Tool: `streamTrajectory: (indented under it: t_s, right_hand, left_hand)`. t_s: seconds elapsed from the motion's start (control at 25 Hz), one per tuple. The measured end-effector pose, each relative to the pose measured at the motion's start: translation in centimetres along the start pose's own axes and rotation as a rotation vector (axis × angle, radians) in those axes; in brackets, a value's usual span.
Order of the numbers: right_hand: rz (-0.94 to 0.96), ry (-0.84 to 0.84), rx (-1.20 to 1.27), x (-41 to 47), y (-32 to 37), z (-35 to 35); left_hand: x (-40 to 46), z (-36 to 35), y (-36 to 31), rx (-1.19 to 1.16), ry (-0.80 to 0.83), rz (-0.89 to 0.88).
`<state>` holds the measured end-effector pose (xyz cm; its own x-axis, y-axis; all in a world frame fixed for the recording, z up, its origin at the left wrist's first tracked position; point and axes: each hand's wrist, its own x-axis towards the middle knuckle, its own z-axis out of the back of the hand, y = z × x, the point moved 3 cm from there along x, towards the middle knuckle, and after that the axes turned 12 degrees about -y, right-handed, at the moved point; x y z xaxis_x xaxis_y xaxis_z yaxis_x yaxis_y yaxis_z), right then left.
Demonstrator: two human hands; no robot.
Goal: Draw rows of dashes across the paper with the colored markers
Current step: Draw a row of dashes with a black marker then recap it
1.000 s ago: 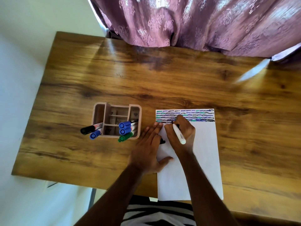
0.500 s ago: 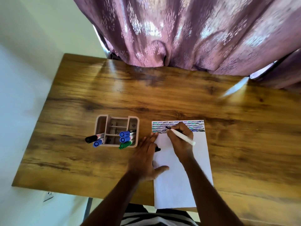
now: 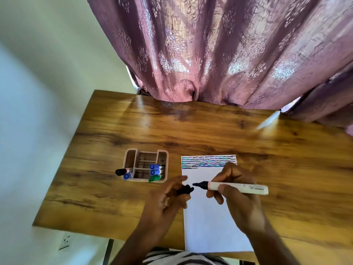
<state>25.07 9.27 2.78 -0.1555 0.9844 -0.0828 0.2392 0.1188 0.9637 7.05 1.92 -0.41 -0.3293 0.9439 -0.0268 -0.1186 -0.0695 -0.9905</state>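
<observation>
Right hand (image 3: 235, 190) grips black marker (image 3: 238, 187) horizontally above the paper (image 3: 208, 226), bare tip pointing left. Left hand (image 3: 168, 197) pinches the black cap (image 3: 185, 189) just beside the tip, not touching it, other fingers loosely curled. Paper lies on wooden table (image 3: 191, 131), dash rows (image 3: 206, 162) across its far edge. Left of paper, pink organizer (image 3: 146, 165) holds blue, green, black markers. Purple curtain (image 3: 229, 50) behind.

Black marker (image 3: 236, 187) and cap (image 3: 185, 189) in hands

Organizer (image 3: 128, 159) left of paper (image 3: 210, 226), both on table (image 3: 191, 131).
</observation>
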Motion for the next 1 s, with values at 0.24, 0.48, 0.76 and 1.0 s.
streamTrajectory:
  t_s: [0.24, 0.48, 0.76, 1.0]
  right_hand:
    - [0.102, 0.027, -0.059, -0.1, 1.0, -2.2]
    - [0.117, 0.083, -0.086, 0.1, 0.5, -2.6]
    - [0.009, 0.186, -0.142, 0.1, 0.9, -3.0]
    - [-0.103, 0.25, 0.008, 0.8, 1.0, -3.8]
  left_hand:
    - [-0.1, 1.5, -2.2, -0.059, -0.039, -0.043]
    - [0.0, 2.2, -2.7, 0.018, 0.0, -0.074]
    - [0.1, 2.5, -3.0, 0.071, 0.075, -0.105]
    - [0.7, 3.7, -4.7, -0.054, 0.068, -0.06]
